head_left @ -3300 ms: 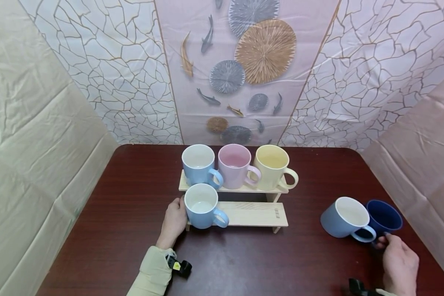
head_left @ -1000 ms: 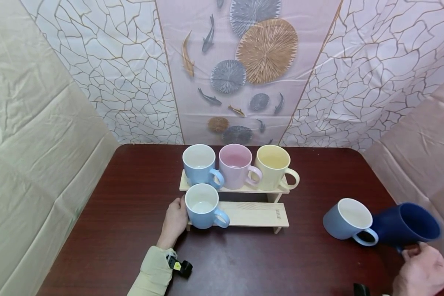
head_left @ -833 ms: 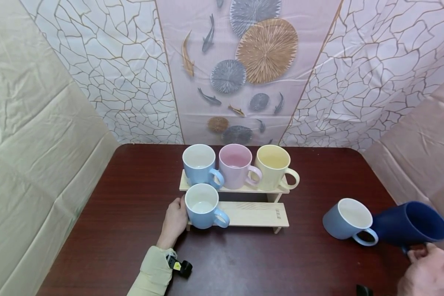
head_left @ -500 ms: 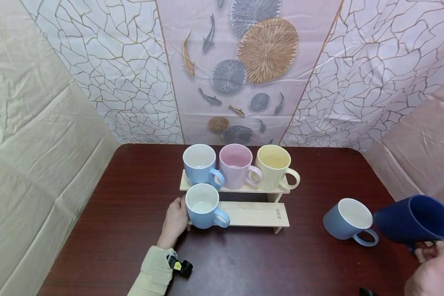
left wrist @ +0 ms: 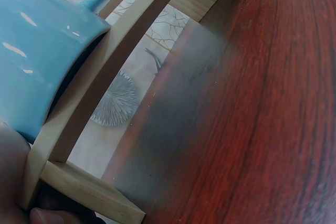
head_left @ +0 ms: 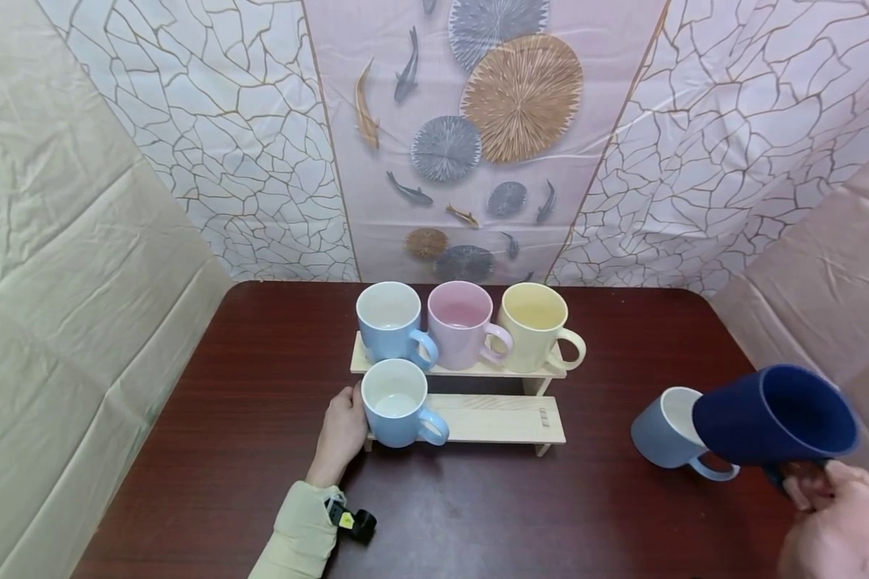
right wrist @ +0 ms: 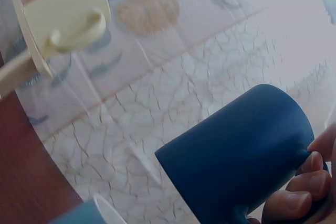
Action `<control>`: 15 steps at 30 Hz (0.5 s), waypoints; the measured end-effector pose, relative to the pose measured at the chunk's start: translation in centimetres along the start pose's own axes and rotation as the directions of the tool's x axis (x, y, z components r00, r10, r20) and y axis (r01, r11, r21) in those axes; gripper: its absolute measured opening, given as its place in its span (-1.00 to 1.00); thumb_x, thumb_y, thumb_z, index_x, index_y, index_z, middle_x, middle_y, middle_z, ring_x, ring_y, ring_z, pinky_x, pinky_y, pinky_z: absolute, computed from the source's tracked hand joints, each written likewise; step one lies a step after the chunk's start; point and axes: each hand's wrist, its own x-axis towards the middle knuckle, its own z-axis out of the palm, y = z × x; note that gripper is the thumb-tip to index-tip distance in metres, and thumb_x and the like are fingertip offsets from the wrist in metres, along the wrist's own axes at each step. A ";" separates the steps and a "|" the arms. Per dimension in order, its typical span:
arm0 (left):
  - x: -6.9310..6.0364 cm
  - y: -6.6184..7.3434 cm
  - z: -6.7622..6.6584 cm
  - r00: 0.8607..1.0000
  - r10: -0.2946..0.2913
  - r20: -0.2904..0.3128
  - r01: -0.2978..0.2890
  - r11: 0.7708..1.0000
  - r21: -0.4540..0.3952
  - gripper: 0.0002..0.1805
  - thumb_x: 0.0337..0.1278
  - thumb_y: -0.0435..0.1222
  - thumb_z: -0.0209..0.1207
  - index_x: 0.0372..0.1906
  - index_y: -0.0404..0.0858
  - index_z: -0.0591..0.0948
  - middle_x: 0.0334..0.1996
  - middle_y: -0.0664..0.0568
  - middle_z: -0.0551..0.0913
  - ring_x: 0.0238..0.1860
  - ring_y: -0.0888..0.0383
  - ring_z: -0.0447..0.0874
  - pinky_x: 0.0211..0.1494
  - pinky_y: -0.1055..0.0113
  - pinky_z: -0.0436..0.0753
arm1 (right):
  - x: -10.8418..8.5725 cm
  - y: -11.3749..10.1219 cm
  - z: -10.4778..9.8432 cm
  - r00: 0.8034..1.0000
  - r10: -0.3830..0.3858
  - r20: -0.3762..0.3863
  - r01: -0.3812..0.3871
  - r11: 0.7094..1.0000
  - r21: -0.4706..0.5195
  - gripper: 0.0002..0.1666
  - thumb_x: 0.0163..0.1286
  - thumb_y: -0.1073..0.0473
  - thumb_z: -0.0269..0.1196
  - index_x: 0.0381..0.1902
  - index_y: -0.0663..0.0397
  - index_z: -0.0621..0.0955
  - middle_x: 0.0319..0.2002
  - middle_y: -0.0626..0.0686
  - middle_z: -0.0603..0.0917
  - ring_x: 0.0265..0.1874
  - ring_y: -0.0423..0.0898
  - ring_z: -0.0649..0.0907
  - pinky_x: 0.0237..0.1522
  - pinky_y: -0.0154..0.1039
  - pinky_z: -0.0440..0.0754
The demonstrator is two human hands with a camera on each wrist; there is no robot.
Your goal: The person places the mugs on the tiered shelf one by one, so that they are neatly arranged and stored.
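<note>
My right hand grips a dark blue mug by its handle, off the table at the right. The mug is tilted, its mouth toward the right, and fingers curl through the handle in the right wrist view. With my left hand I hold the left end of a two-step wooden rack; in the left wrist view a fingertip shows below the board. A light blue mug stands upright on the lower step beside that hand. Another light blue mug, a pink mug and a yellow mug line the upper step.
A grey-blue mug with a white inside rests tilted on the dark red table, partly hidden behind the dark blue mug. Patterned cloth hangs at the back, and pale cloth walls stand on both sides.
My right hand took the dark blue mug from beside the grey-blue mug, moved it right, lifted it, and has now swung it back left and higher. My left hand stays at the rack.
</note>
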 end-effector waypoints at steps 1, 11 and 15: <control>0.0 0.0 0.0 1.000 0.000 0.001 0.000 1.000 -0.001 -0.52 0.55 -0.08 -0.22 -0.44 -0.28 0.47 -0.60 -0.07 0.47 -0.50 0.09 0.50 -0.38 0.23 0.46 | -0.4 0.1 0.2 1.000 0.004 -0.003 -0.004 0.999 -0.033 -0.61 0.22 0.61 0.14 -0.78 0.48 0.35 -0.88 0.21 0.39 -0.93 -0.03 0.43 -0.88 -0.35 0.27; 0.0 -0.1 0.0 1.000 -0.005 0.007 0.005 1.000 -0.015 -0.52 0.55 -0.09 -0.22 -0.43 -0.29 0.49 -0.61 -0.07 0.47 -0.55 0.09 0.51 -0.38 0.22 0.48 | -4.1 1.8 0.7 0.980 0.026 0.195 0.021 0.971 -0.236 -0.59 0.36 0.57 -0.01 -0.73 0.49 0.41 -0.76 0.16 0.41 -0.80 -0.07 0.43 -0.74 -0.37 0.25; 0.0 -0.1 0.0 1.000 -0.004 0.004 0.004 1.000 -0.010 -0.52 0.55 -0.09 -0.23 -0.42 -0.29 0.49 -0.60 -0.07 0.48 -0.52 0.09 0.52 -0.36 0.21 0.48 | -5.4 2.7 0.6 0.948 0.061 0.314 0.054 0.937 -0.345 -0.57 0.39 0.56 -0.08 -0.73 0.46 0.39 -0.75 0.12 0.42 -0.75 -0.11 0.44 -0.68 -0.39 0.30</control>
